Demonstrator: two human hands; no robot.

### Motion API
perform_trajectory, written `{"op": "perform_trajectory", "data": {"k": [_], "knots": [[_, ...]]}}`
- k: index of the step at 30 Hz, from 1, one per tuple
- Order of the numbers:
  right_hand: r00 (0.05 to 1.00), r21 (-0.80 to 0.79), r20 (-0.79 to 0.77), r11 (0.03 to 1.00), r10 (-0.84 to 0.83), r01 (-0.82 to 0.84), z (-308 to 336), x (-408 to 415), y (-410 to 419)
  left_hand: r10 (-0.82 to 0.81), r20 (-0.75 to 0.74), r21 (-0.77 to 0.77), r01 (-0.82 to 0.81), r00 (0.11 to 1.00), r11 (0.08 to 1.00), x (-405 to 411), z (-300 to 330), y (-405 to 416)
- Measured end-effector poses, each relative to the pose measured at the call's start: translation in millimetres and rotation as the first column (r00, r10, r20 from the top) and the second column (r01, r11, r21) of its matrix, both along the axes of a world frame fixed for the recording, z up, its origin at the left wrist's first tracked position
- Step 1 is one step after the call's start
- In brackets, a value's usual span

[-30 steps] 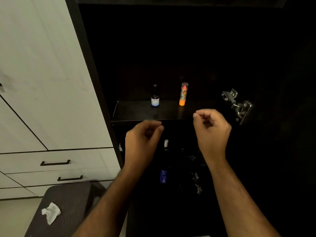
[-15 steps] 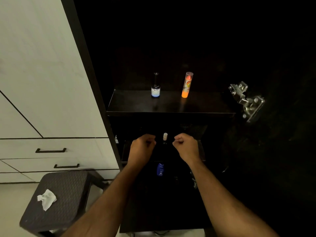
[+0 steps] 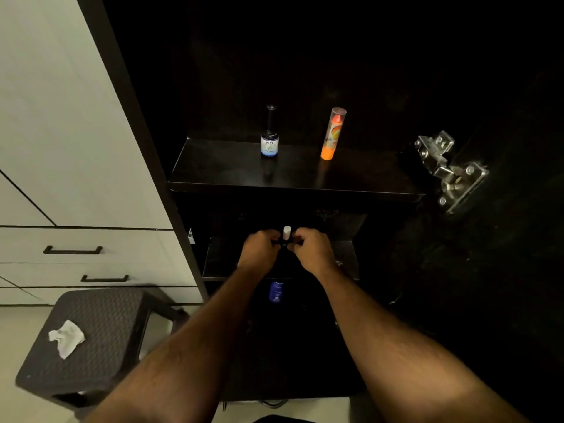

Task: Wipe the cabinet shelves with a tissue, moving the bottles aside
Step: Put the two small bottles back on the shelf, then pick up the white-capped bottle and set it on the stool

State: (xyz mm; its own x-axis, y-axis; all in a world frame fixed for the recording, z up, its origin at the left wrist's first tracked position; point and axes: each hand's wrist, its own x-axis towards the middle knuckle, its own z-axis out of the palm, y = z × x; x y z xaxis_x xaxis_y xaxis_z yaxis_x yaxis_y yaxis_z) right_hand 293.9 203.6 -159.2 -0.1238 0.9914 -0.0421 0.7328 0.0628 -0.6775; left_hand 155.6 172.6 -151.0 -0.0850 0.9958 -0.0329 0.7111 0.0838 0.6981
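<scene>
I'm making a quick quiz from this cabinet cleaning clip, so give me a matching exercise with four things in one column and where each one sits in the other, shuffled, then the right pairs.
Things:
1. tissue
2. orange tube
3. white-capped bottle
4. blue bottle

Places:
A. low in the cabinet, below the hands' shelf
B. on the upper shelf, right of the dark bottle
C. on the dark stool outside the cabinet
D. on the middle shelf, between the left hand and the right hand

Pairs: 1-C, 2-B, 3-D, 4-A
</scene>
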Motion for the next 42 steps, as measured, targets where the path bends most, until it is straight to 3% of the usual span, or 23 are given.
{"op": "perform_trajectory", "data": {"k": [8, 14, 18, 26, 36, 42], "knots": [[0.991, -0.055, -0.133, 0.998, 0.024, -0.032, -5.3, -1.4, -6.1, 0.051, 0.059, 0.023, -0.053, 0.997, 0.998, -5.7, -13.5, -9.9], [0.896, -0.271, -0.443, 0.956, -0.022, -0.110, 12.9, 5.0, -38.7, 0.105, 0.362, -0.048, -0.094, 0.926, 0.994, -15.2, -13.3, -42.7], [0.832, -0.412, -0.548, 0.893, -0.084, -0.181, 9.3, -1.7, -70.1, 0.146, 0.496, -0.106, -0.107, 0.856, 0.989, -26.5, -22.0, -86.3], [0.848, -0.537, -0.530, 0.775, -0.004, -0.332, -18.0, -48.3, -132.6, 0.355, 0.637, -0.264, -0.239, 0.684, 0.934, -65.5, -30.7, -180.8], [0.850, -0.590, -0.506, 0.660, 0.146, -0.465, -41.6, -161.4, -175.7, 0.576, 0.581, -0.378, -0.436, 0.575, 0.817, -156.1, -53.3, -251.2], [0.864, -0.611, -0.472, 0.642, 0.174, -0.463, -61.4, -244.6, -191.6, 0.667, 0.523, -0.405, -0.534, 0.531, 0.742, -226.2, -69.1, -269.2]]}}
